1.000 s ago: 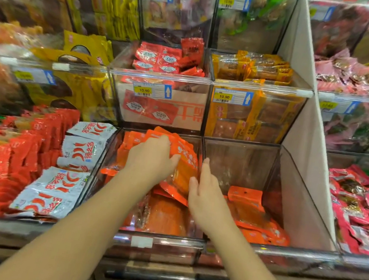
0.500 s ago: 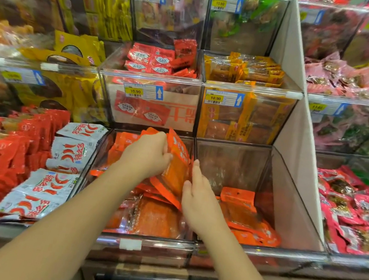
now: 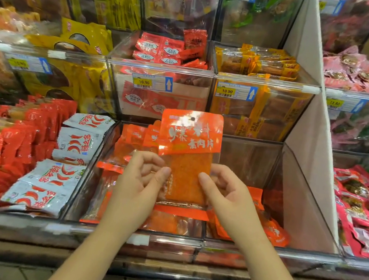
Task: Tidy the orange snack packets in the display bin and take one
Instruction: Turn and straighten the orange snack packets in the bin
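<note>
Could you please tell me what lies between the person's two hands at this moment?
In the head view, one orange packet stands upright between the left hand and the right hand, each pinching a lower side edge of it.

Above your grip: price tag [image 3: 152, 82] 10.90, next price tag [image 3: 235, 91] 10.90; far-right tag [image 3: 343, 104] 13.80. Gripped orange snack packet [image 3: 192, 131]: 素肉片.
</note>
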